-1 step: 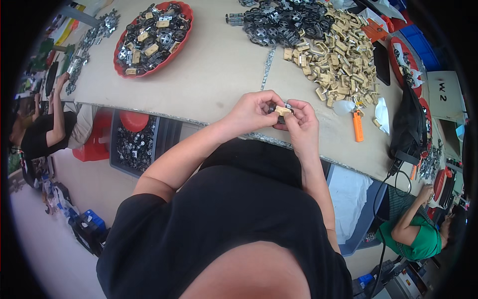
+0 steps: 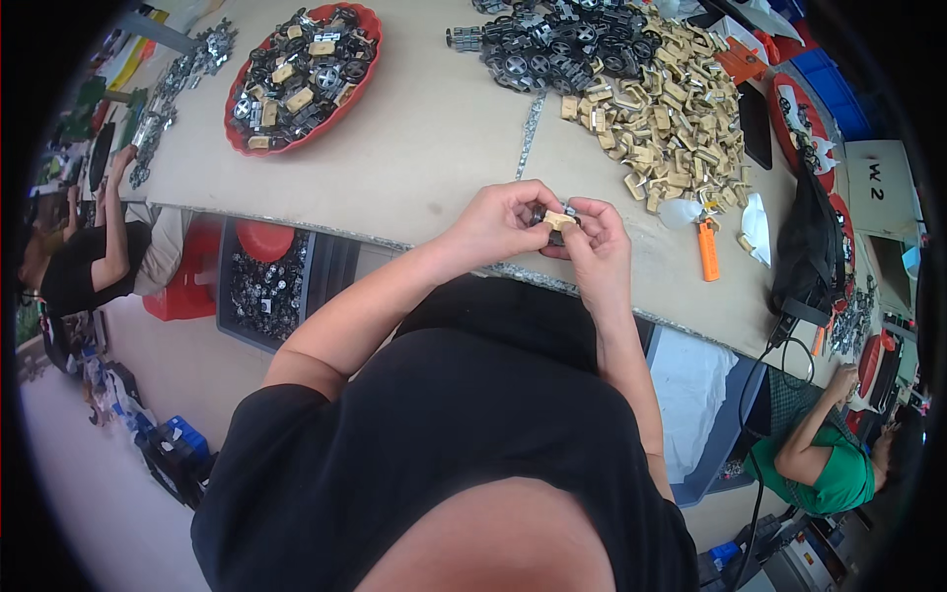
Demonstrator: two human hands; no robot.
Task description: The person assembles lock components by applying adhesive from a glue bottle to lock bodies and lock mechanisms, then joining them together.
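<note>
Above the table's near edge, my left hand (image 2: 505, 219) and my right hand (image 2: 598, 237) meet around one small toy-vehicle assembly. A tan plastic part (image 2: 560, 220) shows between the thumbs and fingers, with a dark wheeled chassis (image 2: 538, 214) against it. Fingertips of both hands are closed on this assembly and cover much of it. Beyond my hands lies a heap of loose tan plastic parts (image 2: 676, 118). Next to that heap, dark toy chassis with silver-spoked wheels (image 2: 552, 54) are piled up.
A red scalloped tray (image 2: 235, 133) at the far left holds chassis with tan parts. On the right lie an orange-handled tool (image 2: 708, 252), a dark phone-like slab (image 2: 756, 123) and a black bag (image 2: 804, 247). Grey bins (image 2: 340, 261) stand below the table; people work at both sides.
</note>
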